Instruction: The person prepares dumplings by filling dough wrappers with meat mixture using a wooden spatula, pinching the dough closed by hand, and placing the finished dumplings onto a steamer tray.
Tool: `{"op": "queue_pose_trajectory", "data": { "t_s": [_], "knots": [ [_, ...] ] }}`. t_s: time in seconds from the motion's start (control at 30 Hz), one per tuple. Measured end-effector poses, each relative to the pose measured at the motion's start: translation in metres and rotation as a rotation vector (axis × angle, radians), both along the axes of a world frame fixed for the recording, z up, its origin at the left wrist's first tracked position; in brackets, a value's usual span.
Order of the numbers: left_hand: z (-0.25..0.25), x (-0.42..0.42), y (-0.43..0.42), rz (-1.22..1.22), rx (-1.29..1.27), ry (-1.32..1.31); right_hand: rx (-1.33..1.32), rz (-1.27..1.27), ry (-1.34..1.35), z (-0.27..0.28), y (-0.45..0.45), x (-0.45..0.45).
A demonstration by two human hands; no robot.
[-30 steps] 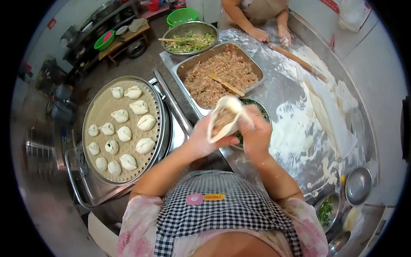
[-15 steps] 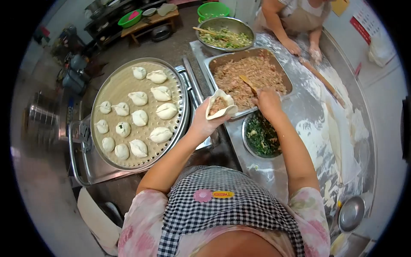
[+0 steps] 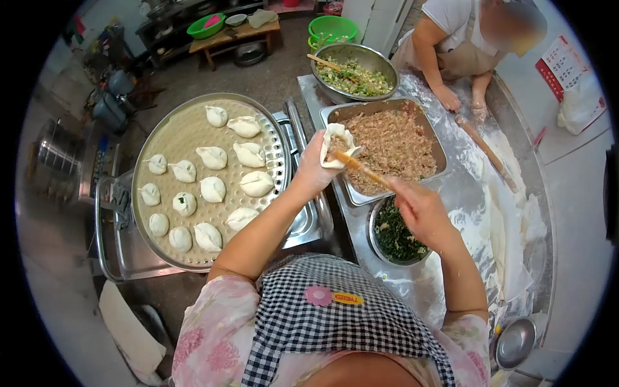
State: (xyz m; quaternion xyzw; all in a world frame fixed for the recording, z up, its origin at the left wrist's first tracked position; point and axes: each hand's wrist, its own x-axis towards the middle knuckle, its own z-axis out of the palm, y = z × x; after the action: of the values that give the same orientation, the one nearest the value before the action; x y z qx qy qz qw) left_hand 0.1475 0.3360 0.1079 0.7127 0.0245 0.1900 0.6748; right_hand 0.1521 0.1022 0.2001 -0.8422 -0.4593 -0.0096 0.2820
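Note:
My left hand cups a dough wrapper with meat filling inside it. In my right hand is a wooden spatula, its flat end inside the wrapper against the filling. Both hands are above the near left side of a rectangular metal pan of minced meat filling. Below my right hand sits a round bowl of chopped dark greens. On my left, several filled buns rest on a round perforated steamer tray.
Behind the meat pan stands a metal bowl of chopped vegetables with a wooden utensil. Across the floury metal table, another person's hands are near a rolling pin. A metal bowl lies at lower right.
My right hand has drawn back from the meat pan, and the spatula's end has moved out of the meat into the wrapper. My left hand still holds the wrapper.

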Motion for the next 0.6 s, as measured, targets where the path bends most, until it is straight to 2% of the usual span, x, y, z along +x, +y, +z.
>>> {"op": "queue_pose_trajectory", "data": {
  "t_s": [0.07,0.2,0.3,0.4,0.5,0.6],
  "knots": [
    [-0.006,0.009,0.002,0.007,0.008,-0.057,-0.009,0.001,0.024,0.007,-0.001,-0.003],
    [-0.005,0.013,0.006,-0.195,-0.095,-0.134,0.033,-0.035,0.003,0.013,0.0,0.001],
    [0.0,0.009,-0.005,-0.061,-0.022,-0.114,0.003,-0.019,-0.059,0.006,0.006,0.0],
    [0.011,0.005,-0.006,-0.101,0.013,-0.096,-0.023,-0.011,-0.101,-0.002,0.008,-0.002],
    [-0.022,0.01,0.0,-0.016,0.139,-0.033,-0.05,0.009,-0.073,-0.015,0.006,0.002],
    [-0.03,0.004,0.002,0.001,0.29,0.076,0.013,-0.035,0.699,-0.02,0.01,0.007]
  ]
}}
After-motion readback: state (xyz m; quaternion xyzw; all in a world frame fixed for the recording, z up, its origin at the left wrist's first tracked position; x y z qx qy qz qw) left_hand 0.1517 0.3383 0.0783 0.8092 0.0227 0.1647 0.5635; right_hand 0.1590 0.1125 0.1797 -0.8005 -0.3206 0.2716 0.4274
